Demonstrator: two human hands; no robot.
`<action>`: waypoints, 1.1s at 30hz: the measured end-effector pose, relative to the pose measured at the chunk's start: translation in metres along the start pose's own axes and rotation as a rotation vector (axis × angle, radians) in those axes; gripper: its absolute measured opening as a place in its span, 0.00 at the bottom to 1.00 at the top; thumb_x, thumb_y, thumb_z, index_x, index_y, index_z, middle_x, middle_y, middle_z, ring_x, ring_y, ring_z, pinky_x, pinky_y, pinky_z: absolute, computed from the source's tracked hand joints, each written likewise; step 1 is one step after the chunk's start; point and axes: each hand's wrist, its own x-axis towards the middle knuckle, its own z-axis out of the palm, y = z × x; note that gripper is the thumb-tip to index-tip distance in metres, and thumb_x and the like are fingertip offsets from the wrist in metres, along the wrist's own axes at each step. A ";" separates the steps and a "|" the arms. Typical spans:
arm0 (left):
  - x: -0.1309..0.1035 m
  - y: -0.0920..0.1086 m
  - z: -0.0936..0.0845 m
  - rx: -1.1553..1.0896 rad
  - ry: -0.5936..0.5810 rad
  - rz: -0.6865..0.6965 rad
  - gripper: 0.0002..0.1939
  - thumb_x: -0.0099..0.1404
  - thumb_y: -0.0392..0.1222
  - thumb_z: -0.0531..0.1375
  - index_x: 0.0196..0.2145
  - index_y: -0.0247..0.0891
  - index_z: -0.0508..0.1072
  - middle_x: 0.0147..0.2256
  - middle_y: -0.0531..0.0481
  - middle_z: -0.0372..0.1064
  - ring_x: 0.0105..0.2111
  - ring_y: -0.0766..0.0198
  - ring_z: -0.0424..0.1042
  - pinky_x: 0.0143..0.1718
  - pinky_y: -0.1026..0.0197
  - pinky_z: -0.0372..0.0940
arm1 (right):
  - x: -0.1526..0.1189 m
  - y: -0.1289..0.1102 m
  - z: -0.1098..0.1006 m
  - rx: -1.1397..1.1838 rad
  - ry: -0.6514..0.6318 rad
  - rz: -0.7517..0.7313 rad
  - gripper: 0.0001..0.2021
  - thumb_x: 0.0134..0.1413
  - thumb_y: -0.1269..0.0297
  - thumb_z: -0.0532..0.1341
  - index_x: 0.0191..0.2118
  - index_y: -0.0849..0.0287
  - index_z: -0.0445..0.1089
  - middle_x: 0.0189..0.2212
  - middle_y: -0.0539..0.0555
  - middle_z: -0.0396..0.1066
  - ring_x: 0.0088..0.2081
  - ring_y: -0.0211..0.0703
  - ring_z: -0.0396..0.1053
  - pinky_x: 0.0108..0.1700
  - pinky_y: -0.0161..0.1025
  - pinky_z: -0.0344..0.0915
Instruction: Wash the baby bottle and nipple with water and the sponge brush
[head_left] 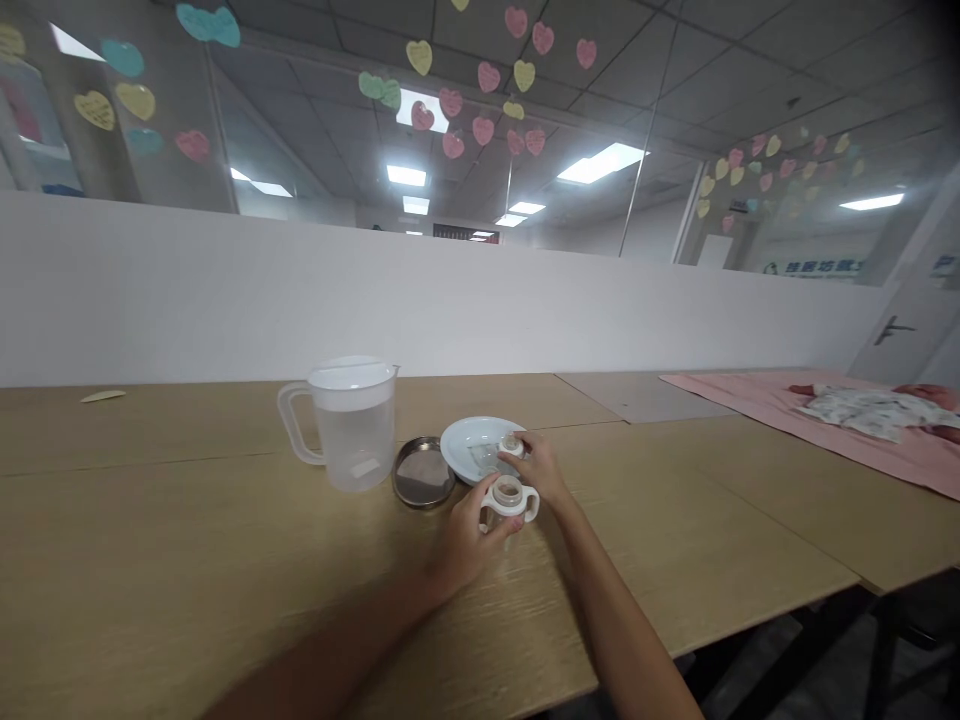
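Observation:
My left hand point(465, 540) is wrapped round a small baby bottle point(508, 490) with white side handles, held upright above the table. The bottle's mouth is uncovered, and something brownish shows inside it. Just behind it, my right hand point(541, 468) grips a white bottle cap point(511, 446) with a clear top, which looks like a nipple piece. The cap is over the right side of a white plate point(455, 438). Some clear item point(484, 455) lies in the plate, too small to make out. Left of the plate is a round metal dish point(424, 475), close to its rim.
A translucent lidded pitcher point(356, 430) stands left of the metal dish. A pink cloth point(739, 400) with a patterned, doll-like bundle point(870, 410) covers the table's far right. A thin pale object point(103, 396) lies far left. A white wall point(480, 310) runs behind the wooden table point(187, 520).

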 end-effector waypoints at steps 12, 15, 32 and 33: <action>0.001 0.000 0.002 -0.018 0.008 -0.022 0.27 0.57 0.47 0.62 0.54 0.41 0.65 0.50 0.46 0.70 0.49 0.57 0.69 0.50 0.56 0.65 | -0.003 -0.006 -0.007 -0.107 0.027 0.058 0.14 0.44 0.56 0.62 0.34 0.56 0.59 0.38 0.53 0.71 0.37 0.44 0.68 0.40 0.40 0.62; 0.004 -0.001 0.002 -0.019 0.029 -0.001 0.26 0.56 0.47 0.62 0.53 0.41 0.66 0.49 0.46 0.71 0.48 0.58 0.70 0.49 0.56 0.65 | -0.003 -0.008 -0.007 -0.155 -0.008 0.022 0.14 0.45 0.64 0.60 0.40 0.56 0.62 0.37 0.52 0.71 0.38 0.44 0.68 0.42 0.40 0.63; 0.002 0.003 0.000 -0.049 -0.027 -0.001 0.24 0.58 0.47 0.61 0.52 0.42 0.66 0.48 0.47 0.70 0.47 0.58 0.70 0.43 0.60 0.68 | 0.001 0.006 -0.008 -0.315 -0.249 -0.287 0.33 0.38 0.85 0.51 0.49 0.49 0.72 0.48 0.54 0.69 0.51 0.46 0.59 0.54 0.45 0.59; 0.003 0.003 0.000 -0.051 -0.029 -0.003 0.24 0.58 0.47 0.61 0.52 0.42 0.66 0.49 0.47 0.70 0.47 0.58 0.70 0.43 0.60 0.68 | 0.000 0.006 -0.008 -0.303 -0.232 -0.281 0.34 0.38 0.85 0.51 0.51 0.49 0.70 0.49 0.54 0.67 0.51 0.45 0.59 0.54 0.44 0.59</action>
